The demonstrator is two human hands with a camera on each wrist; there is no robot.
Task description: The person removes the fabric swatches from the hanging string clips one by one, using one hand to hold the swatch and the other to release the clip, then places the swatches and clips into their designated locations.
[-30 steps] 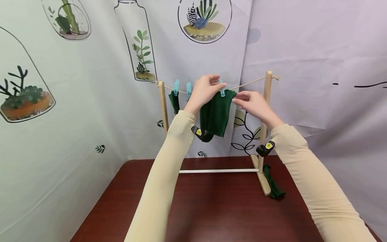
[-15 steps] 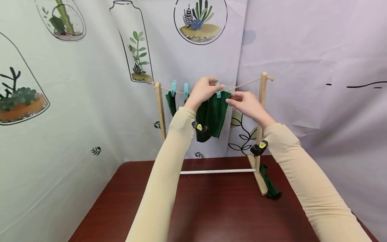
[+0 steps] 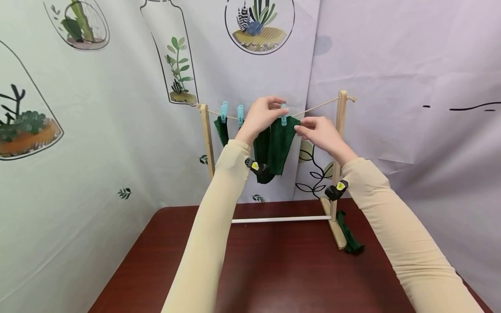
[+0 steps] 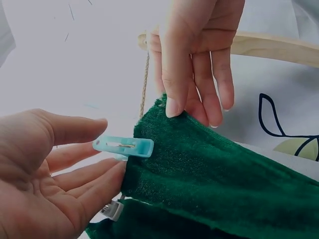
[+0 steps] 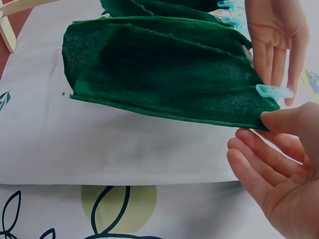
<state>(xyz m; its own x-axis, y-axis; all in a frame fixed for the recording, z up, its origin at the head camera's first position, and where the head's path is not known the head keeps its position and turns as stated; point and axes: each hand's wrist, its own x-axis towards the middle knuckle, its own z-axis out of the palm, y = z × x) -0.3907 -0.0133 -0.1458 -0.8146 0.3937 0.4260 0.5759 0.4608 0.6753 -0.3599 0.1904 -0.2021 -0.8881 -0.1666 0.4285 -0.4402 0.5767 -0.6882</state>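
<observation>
A dark green velvet cloth [image 3: 282, 143] hangs from a cord line, with a light blue clothespin [image 4: 132, 147] biting its top edge. My left hand [image 3: 261, 116] is at that clothespin: in the left wrist view the thumb lies close to its tail, the other fingers stretched out behind. No firm pinch on it shows. My right hand [image 3: 322, 134] pinches the cloth's upper right corner between thumb and index finger, the other fingers loosely extended, as the right wrist view shows. More green fabric [image 4: 159, 221] hangs left of it, partly hidden by my left hand.
The line [image 3: 318, 105] runs between wooden posts [image 3: 340, 113] of a stand with a white crossbar [image 3: 282, 219]. Two more blue clothespins [image 3: 224, 112] sit farther left on it. A green strip [image 3: 350, 237] lies beside the stand's right foot on the dark red table [image 3: 274, 269].
The cloth's right part has narrowed and shifted slightly in the right hand's pinch. Both hands stay about where they were; the whole view has moved a little.
</observation>
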